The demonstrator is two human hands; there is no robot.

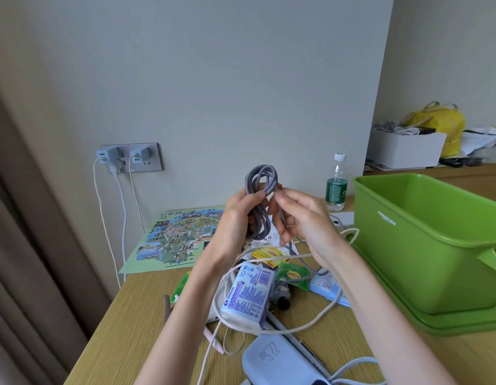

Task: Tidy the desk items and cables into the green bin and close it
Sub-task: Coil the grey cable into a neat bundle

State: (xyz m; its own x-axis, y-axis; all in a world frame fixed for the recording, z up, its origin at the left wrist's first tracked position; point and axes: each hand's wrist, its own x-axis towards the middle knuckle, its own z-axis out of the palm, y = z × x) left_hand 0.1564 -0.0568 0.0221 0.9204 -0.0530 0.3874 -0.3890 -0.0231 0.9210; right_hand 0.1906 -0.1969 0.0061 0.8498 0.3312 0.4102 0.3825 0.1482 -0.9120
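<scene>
My left hand (238,218) grips a coiled grey braided cable (260,177) held up above the desk, its loops standing out above my fingers. My right hand (299,218) pinches a strand of the same cable just to the right; its loose tail trails down toward the desk. The open green bin (424,240) stands at the right on its green lid (441,322). Below my hands lie a white cable (302,325), a tissue pack (248,295), yellow and green tea sachets (294,273) and a blue-grey pouch (280,359).
A plastic water bottle (336,183) stands behind the bin's left corner. A green map sheet (171,240) lies at the desk's back left. Chargers sit in the wall socket (130,158) with white leads hanging down. A white box (405,148) and yellow bag (438,120) sit far right.
</scene>
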